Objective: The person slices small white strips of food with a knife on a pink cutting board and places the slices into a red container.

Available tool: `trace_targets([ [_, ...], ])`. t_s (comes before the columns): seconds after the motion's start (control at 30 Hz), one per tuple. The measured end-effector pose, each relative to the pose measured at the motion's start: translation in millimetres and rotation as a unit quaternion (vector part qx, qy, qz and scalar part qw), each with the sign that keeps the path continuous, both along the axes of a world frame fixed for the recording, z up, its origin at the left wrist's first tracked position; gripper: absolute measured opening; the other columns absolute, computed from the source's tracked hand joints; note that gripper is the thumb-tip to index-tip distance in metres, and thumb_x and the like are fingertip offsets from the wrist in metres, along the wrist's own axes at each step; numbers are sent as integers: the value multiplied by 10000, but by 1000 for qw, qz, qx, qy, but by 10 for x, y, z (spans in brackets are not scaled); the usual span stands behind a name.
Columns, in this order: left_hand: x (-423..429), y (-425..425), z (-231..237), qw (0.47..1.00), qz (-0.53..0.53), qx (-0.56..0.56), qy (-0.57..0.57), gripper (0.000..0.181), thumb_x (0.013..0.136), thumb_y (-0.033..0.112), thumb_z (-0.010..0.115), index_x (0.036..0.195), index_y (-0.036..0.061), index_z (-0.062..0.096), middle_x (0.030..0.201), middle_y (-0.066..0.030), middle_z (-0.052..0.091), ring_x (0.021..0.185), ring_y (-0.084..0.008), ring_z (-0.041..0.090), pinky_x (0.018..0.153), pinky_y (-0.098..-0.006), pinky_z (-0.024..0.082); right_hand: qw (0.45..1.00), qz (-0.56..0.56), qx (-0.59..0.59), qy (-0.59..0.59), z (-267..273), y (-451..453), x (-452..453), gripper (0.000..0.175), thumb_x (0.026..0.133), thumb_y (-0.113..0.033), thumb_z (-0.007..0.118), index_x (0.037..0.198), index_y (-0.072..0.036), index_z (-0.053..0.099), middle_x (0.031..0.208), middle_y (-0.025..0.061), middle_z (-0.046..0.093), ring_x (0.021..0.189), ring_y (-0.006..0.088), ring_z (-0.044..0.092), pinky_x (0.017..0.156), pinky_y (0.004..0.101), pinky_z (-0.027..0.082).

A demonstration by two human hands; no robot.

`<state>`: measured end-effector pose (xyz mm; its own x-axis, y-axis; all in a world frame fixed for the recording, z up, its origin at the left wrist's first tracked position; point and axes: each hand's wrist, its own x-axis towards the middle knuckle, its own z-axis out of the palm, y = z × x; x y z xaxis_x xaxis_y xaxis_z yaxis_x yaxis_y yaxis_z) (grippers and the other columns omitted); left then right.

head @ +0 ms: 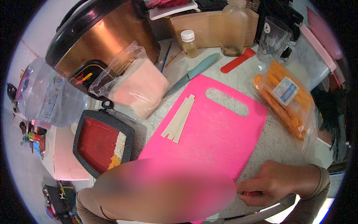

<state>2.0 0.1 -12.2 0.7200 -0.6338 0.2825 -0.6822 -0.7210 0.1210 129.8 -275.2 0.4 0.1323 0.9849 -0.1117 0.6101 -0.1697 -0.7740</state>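
My left hand [113, 213] reaches in from the lower left; a blurred patch hides most of it and whatever it touches. At the lower right, my right hand [268, 182] grips a small red handle-like object [249, 193], whose far end is hidden. Several pale flat strips [179, 120] lie together on a pink plastic cutting board [215, 137]. Left of the board, a dark-rimmed tray with a red inside [95, 140] contains small white pieces [120, 144] and orange pieces [114, 162]. A teal-handled knife [204, 65] rests beyond the board.
A plastic bag with a pink square stack [139, 86] stands by a copper-coloured rice cooker [100, 36]. Behind are a white-capped bottle [189, 46], a red plastic tool [237, 61], a tall bottle [234, 30] and a glass mug [274, 42]. Packaged orange sticks [282, 112] lie right.
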Motion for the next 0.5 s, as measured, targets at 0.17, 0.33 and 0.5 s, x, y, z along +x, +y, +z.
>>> trace_targets([
  [0.17,-11,-1,16,1000,0,-4,27,319,762,278,744,1038,120,734,1132,-13,678,914,-167,598,719,-292,463,1000,4,-26,-14,4,-2,-17,580,899,-263,602,1440,-211,400,560,84,573,435,320,585,410,443,501],
  [0.33,-7,-8,-9,1000,-3,-3,15,333,769,287,737,1057,120,732,1142,-12,675,913,-166,593,732,-289,457,994,-19,-52,-95,143,46,-89,473,833,-178,714,1292,-141,605,549,17,584,426,220,598,387,325,482],
  [0.5,-8,6,6,1000,0,6,0,346,777,297,729,1075,120,730,1138,-12,675,922,-165,597,721,-281,451,999,-12,-36,-18,97,33,-2,468,848,-181,700,1303,-147,597,544,17,574,427,222,595,402,334,483],
])
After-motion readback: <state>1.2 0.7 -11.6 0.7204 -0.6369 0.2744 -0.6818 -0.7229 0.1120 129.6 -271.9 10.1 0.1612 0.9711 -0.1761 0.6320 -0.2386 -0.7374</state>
